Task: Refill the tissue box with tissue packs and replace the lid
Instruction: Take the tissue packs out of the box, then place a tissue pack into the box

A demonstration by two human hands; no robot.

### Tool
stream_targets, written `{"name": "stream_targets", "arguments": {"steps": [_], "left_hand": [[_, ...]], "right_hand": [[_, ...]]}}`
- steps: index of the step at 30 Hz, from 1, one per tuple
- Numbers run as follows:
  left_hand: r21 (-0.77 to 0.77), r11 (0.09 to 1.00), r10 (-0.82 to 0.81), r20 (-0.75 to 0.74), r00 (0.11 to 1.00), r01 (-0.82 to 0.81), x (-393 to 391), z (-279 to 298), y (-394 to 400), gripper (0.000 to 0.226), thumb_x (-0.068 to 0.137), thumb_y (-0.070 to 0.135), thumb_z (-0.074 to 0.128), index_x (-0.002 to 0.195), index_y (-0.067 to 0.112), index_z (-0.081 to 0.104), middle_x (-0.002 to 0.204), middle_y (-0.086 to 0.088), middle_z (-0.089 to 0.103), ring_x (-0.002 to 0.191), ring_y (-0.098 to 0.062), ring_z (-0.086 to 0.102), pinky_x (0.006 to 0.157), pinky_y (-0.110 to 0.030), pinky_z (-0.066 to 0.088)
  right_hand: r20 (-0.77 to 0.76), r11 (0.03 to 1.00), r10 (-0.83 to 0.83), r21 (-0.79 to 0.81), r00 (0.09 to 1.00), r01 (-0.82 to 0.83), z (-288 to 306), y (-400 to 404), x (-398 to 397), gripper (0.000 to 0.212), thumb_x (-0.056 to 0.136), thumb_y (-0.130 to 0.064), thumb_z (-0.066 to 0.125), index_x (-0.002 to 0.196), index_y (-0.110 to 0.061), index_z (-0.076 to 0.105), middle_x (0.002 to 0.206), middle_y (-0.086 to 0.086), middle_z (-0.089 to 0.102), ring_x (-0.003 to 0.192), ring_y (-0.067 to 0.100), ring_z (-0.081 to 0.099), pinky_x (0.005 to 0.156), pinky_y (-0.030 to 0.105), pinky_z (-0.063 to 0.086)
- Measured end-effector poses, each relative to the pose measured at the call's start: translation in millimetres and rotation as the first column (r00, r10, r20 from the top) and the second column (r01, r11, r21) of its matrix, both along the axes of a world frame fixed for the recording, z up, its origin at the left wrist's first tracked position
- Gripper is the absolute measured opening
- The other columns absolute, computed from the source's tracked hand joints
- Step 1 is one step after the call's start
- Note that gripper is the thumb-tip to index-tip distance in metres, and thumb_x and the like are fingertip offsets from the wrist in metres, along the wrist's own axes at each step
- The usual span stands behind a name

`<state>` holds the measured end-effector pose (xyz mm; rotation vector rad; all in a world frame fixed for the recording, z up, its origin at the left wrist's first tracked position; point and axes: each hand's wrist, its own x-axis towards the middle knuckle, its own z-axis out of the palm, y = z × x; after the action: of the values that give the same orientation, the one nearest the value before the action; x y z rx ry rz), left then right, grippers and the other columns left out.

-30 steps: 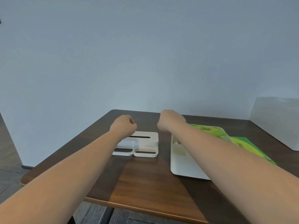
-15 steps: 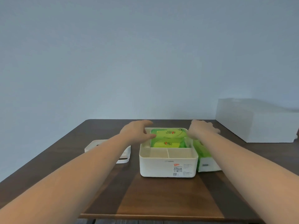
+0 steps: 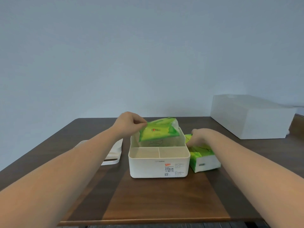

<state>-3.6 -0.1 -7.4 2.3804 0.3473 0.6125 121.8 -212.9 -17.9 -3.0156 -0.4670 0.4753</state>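
A white open tissue box point(image 3: 158, 167) stands mid-table, with two small front compartments and a large rear compartment. My left hand point(image 3: 128, 121) pinches a green tissue pack point(image 3: 158, 130) by its left corner, and the pack hangs tilted over the rear compartment. My right hand point(image 3: 199, 136) rests on a second green and white tissue pack point(image 3: 204, 159) that lies on the table just right of the box; its grip is partly hidden. The white lid point(image 3: 115, 153) lies flat to the left of the box, partly behind my left forearm.
The dark wooden table point(image 3: 164, 198) has its front edge close to me. A large white rectangular box point(image 3: 250, 117) stands at the back right corner. A plain blue-grey wall rises behind the table.
My left hand has lifted a green pack up out of the box's rear compartment. My right hand has moved from the box rim to the pack lying beside it.
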Motion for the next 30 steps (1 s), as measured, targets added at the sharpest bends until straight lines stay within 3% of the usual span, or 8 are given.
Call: {"name": "stream_targets", "arguments": {"steps": [3, 5, 12, 17, 20, 22, 26, 30], "left_hand": [[-0.141, 0.989, 0.056, 0.112, 0.992, -0.04, 1.8, 7.7, 3.9, 0.016, 0.085, 0.017, 0.066, 0.077, 0.026, 0.077, 0.075, 0.017, 0.068, 0.073, -0.001, 0.063, 0.075, -0.021, 0.048], [-0.187, 0.978, 0.125, 0.182, 0.975, -0.09, 3.0, 11.7, 8.7, 0.015, 0.086, 0.019, 0.064, 0.08, 0.025, 0.077, 0.078, 0.012, 0.07, 0.077, -0.01, 0.064, 0.073, -0.022, 0.049], [-0.02, 0.945, 0.324, 0.18, 0.929, -0.326, 14.6, 8.7, 34.0, 0.025, 0.09, 0.02, 0.057, 0.107, 0.014, 0.075, 0.105, -0.007, 0.074, 0.1, -0.025, 0.065, 0.083, -0.031, 0.05], [0.056, 0.921, 0.378, 0.111, 0.919, -0.385, 30.9, -6.2, 51.3, 0.029, 0.092, 0.018, 0.052, 0.112, 0.013, 0.072, 0.103, -0.011, 0.073, 0.09, -0.027, 0.062, 0.074, -0.028, 0.046], [0.059, 0.916, 0.393, 0.047, 0.918, -0.396, 40.8, -15.9, 60.9, 0.029, 0.092, 0.019, 0.052, 0.114, 0.014, 0.07, 0.106, -0.011, 0.071, 0.085, -0.024, 0.057, 0.072, -0.029, 0.044], [0.063, 0.918, 0.391, 0.007, 0.92, -0.391, 46.5, -22.5, 65.3, 0.031, 0.091, 0.016, 0.054, 0.118, 0.013, 0.068, 0.111, -0.011, 0.07, 0.095, -0.028, 0.061, 0.077, -0.031, 0.048], [0.081, 0.921, 0.386, -0.047, 0.921, -0.382, 53.8, -34.4, 69.3, 0.035, 0.09, 0.009, 0.052, 0.122, 0.013, 0.064, 0.113, -0.014, 0.068, 0.101, -0.03, 0.062, 0.077, -0.033, 0.049], [0.091, 0.931, 0.361, -0.083, 0.929, -0.353, 59.4, -44.5, 74.8, 0.034, 0.088, 0.006, 0.05, 0.117, 0.011, 0.066, 0.109, -0.014, 0.07, 0.096, -0.029, 0.061, 0.076, -0.033, 0.049]], "right_hand": [[0.009, 1.0, 0.0, 0.026, 1.0, 0.0, -10.7, 1.7, 5.4, 0.101, 0.075, -0.054, 0.07, 0.152, -0.015, 0.016, 0.153, 0.009, 0.035, 0.133, 0.031, 0.043, 0.101, 0.041, 0.042], [0.027, 0.998, -0.018, 0.065, 0.999, 0.016, -17.0, 1.0, 10.4, 0.104, 0.072, -0.056, 0.07, 0.152, -0.018, 0.017, 0.152, 0.008, 0.036, 0.134, 0.032, 0.041, 0.107, 0.044, 0.04], [0.099, 0.979, -0.121, 0.175, 0.988, 0.102, -19.6, -3.3, 22.3, 0.098, 0.062, -0.043, 0.073, 0.146, -0.029, 0.024, 0.142, 0.013, 0.042, 0.13, 0.036, 0.04, 0.102, 0.047, 0.043], [0.185, 0.942, -0.175, 0.318, 0.967, 0.109, -4.7, 3.5, 33.7, 0.101, 0.052, -0.043, 0.071, 0.142, -0.036, 0.027, 0.138, 0.016, 0.041, 0.127, 0.039, 0.042, 0.101, 0.05, 0.044], [0.229, 0.897, -0.172, 0.439, 0.958, 0.056, 12.0, 13.5, 37.5, 0.101, 0.052, -0.044, 0.072, 0.142, -0.039, 0.026, 0.137, 0.014, 0.042, 0.125, 0.039, 0.045, 0.1, 0.05, 0.045], [0.269, 0.866, -0.161, 0.499, 0.95, 0.005, 25.0, 19.9, 38.1, 0.097, 0.058, -0.04, 0.073, 0.142, -0.042, 0.025, 0.136, 0.013, 0.039, 0.125, 0.038, 0.044, 0.1, 0.049, 0.045], [0.395, 0.855, -0.082, 0.5, 0.915, -0.14, 50.6, 34.0, 37.0, 0.09, 0.069, -0.035, 0.073, 0.144, -0.042, 0.024, 0.138, 0.013, 0.035, 0.128, 0.038, 0.039, 0.103, 0.05, 0.041], [0.42, 0.763, 0.122, 0.539, 0.899, -0.356, 68.7, 43.3, 28.7, 0.091, 0.067, -0.033, 0.078, 0.142, -0.044, 0.028, 0.14, 0.009, 0.037, 0.127, 0.033, 0.043, 0.103, 0.048, 0.044]]}}
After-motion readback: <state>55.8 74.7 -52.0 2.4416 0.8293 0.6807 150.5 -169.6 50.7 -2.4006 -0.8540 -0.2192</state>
